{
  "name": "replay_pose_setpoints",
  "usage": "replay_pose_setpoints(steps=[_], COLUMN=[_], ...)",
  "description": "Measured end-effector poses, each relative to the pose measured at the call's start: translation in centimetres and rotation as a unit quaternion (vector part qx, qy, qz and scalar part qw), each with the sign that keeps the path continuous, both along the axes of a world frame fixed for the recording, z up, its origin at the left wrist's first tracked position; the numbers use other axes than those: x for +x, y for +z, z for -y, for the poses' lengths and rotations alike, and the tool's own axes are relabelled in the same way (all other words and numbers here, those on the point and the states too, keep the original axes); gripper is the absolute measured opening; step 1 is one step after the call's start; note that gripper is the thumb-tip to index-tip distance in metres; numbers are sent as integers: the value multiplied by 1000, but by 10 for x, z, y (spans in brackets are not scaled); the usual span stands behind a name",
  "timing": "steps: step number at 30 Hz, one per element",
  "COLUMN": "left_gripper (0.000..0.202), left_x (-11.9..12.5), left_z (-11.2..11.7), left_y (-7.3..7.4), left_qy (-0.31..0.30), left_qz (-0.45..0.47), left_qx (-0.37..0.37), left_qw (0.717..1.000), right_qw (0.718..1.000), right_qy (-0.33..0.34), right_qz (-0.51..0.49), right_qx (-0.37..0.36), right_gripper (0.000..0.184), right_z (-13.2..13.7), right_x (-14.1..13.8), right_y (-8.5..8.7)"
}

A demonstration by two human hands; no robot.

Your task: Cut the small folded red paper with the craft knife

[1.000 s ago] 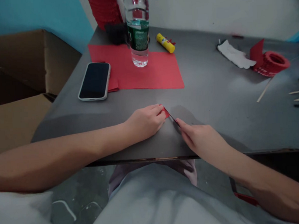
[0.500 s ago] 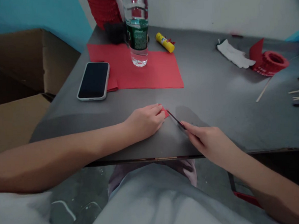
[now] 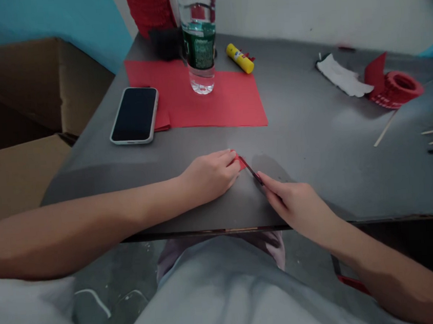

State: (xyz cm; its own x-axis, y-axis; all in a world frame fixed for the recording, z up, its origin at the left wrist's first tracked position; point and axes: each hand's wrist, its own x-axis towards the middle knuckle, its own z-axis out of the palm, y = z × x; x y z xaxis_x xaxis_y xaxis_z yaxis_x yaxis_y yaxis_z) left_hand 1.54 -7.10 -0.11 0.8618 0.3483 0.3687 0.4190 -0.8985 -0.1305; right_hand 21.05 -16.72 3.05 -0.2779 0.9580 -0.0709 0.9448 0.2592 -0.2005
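My left hand [image 3: 214, 176] rests on the grey table with its fingers bent over a small piece of red paper [image 3: 242, 164], pinning it down. Only the paper's right corner shows; the rest lies under the fingers. From the right, my right hand [image 3: 295, 201] grips a slim dark knife-like tool [image 3: 251, 170], thumb and forefinger along its handle. The tool slants up and left, its tip at the upper edge of the red paper, close to my left fingertips. Whether the tip touches the paper I cannot tell.
Behind my hands, large red paper [image 3: 227, 102] bears a water bottle [image 3: 200, 50] and partly a phone [image 3: 135, 115]. A yellow glue stick [image 3: 240, 58] lies behind it. At right are a red tape roll [image 3: 395, 89], white scrap [image 3: 343, 76] and thin sticks [image 3: 385, 128]. An open cardboard box [image 3: 22, 169] stands left.
My right hand and the tool have shifted slightly left, so the tip is nearer my left fingers. My left hand stays on the red paper.
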Motion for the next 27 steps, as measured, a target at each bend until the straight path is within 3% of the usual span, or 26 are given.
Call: replay_pose_setpoints(steps=[10,18,27], left_gripper=[21,21,21], left_x=[0,0,0], left_z=[-1,-1,-1], left_y=[-2,-1,-1], left_qy=[-1,-3,-1], left_qz=[3,12,6], left_qx=[1,21,3], left_qw=[1000,1000,1000], right_qw=[998,1000,1000], right_qy=[-3,5,16], right_qz=[-18,8,5], right_qx=[65,15,18], right_gripper=[40,41,42], right_z=[1,1,0], right_x=[5,2,4], right_y=[0,-2,-3])
